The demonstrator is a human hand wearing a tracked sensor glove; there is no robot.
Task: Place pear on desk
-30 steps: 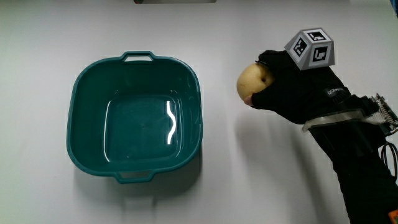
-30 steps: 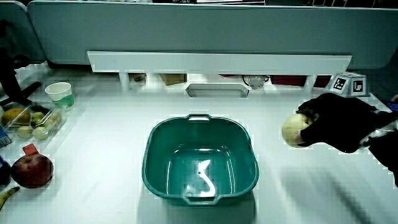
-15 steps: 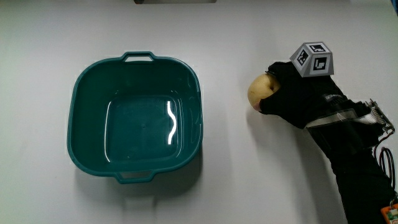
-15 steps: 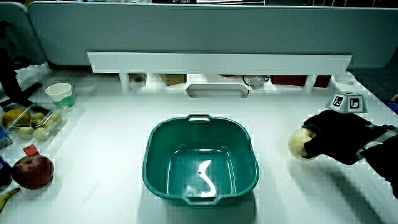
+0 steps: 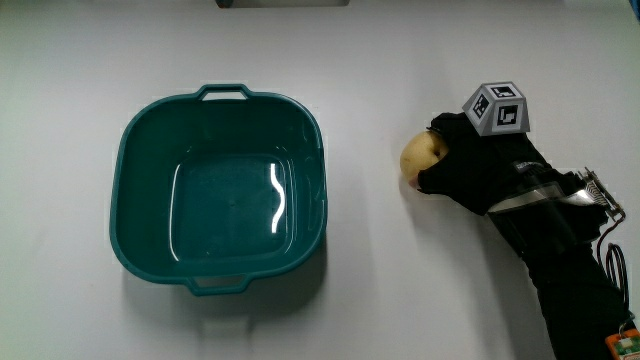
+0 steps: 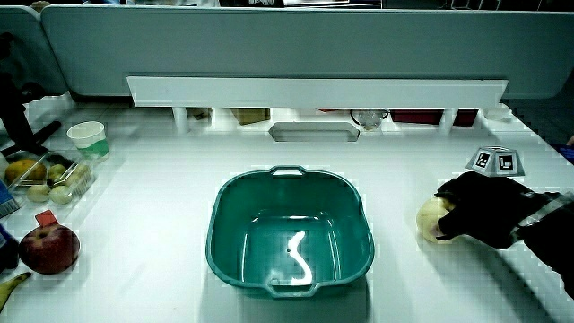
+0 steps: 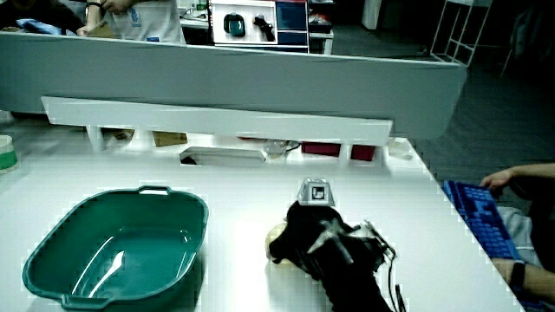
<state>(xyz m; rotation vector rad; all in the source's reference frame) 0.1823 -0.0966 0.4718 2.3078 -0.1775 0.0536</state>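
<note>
A yellowish pear [image 5: 420, 157] [image 6: 432, 218] lies low on the white desk [image 5: 380, 290] beside the teal basin [image 5: 220, 187]. The hand [image 5: 470, 165] in its black glove is shut on the pear, fingers curled over it, with the patterned cube [image 5: 497, 108] on its back. In a side view the pear [image 7: 276, 236] is mostly hidden by the glove [image 7: 308, 238]. The pear looks to be touching the desk, its underside hidden.
The teal basin [image 6: 289, 242] [image 7: 113, 247] is bare inside. At the desk's edge stand a red apple [image 6: 48, 248], a tray of small fruit [image 6: 45, 179] and a white cup [image 6: 88, 137]. A low partition shelf [image 6: 314, 90] runs along the desk.
The hand has carried the pear down and a little away from the basin, from above the desk to resting height. The basin has not moved.
</note>
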